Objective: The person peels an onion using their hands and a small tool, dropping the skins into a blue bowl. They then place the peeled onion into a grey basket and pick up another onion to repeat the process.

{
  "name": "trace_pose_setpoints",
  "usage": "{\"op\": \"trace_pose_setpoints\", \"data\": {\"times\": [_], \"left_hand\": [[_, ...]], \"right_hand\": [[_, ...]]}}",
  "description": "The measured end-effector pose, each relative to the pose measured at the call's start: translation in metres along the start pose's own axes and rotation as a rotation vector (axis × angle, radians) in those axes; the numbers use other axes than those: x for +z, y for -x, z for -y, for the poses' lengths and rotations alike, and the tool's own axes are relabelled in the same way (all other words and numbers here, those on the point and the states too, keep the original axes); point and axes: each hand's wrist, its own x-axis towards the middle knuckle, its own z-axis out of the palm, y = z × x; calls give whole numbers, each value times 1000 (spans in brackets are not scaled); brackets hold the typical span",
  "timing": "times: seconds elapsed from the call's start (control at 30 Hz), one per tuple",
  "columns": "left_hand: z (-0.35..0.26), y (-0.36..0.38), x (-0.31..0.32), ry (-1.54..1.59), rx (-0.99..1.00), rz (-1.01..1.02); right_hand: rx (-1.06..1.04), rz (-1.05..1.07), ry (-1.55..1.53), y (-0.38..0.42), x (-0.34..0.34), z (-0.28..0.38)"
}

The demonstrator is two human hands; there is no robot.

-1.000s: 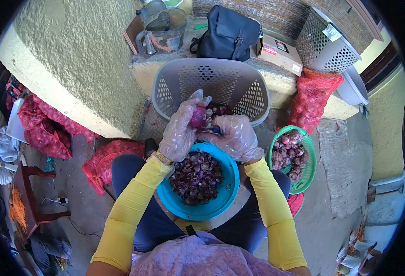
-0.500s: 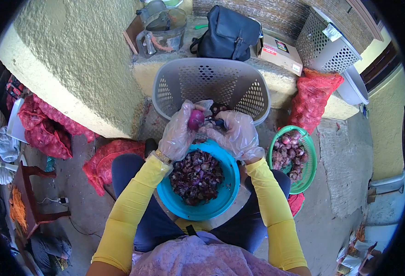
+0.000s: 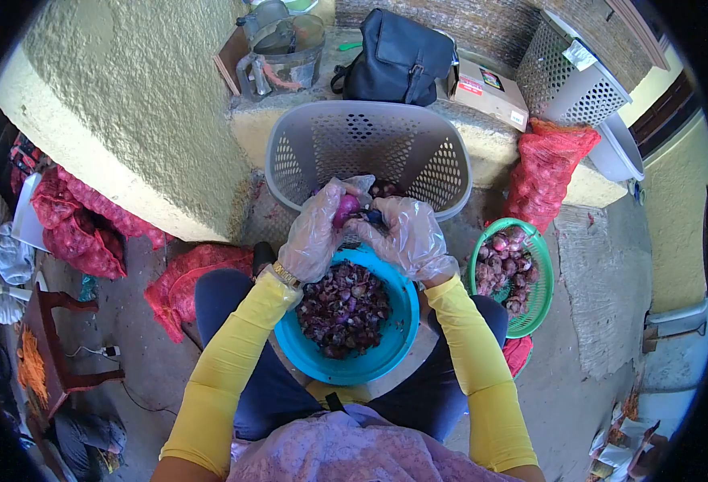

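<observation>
My left hand [image 3: 315, 233], in a clear plastic glove, is closed around a red onion [image 3: 346, 210] over the far rim of a blue basin [image 3: 408, 321]. Close beside it, my right hand [image 3: 414, 237], gloved too, grips a small dark object [image 3: 376, 217]; fingers hide most of it, so its kind cannot be told. Onion peelings and trimmings [image 3: 344, 309] fill the bottom of the basin between my knees. Just beyond my hands stands a grey perforated basket [image 3: 354, 132], with some dark onions [image 3: 383, 189] low inside it.
To the right, a green basket [image 3: 548, 281] holds onions, with a red mesh sack [image 3: 546, 173] behind it. More red sacks [image 3: 197, 281] lie at left. A black bag [image 3: 398, 60] and a cardboard box [image 3: 489, 90] sit on the ledge.
My right hand has turned slightly and closed in on the onion. The onion has shifted a little to the right in my left hand.
</observation>
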Motion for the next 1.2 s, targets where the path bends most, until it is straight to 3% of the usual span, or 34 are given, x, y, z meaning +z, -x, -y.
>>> {"op": "trace_pose_setpoints", "data": {"times": [0.63,0.9,1.0,1.2], "left_hand": [[6,-2,-5,50,-15,-2],[0,0,0,6,-18,8],[-1,0,0,55,-100,-25],[-3,0,-1,210,-57,-63]], "right_hand": [[-12,0,41,1,0,-2],[-1,218,14,-1,-7,1],[-141,123,48,4,2,-7],[-47,45,55,3,-6,-10]]}}
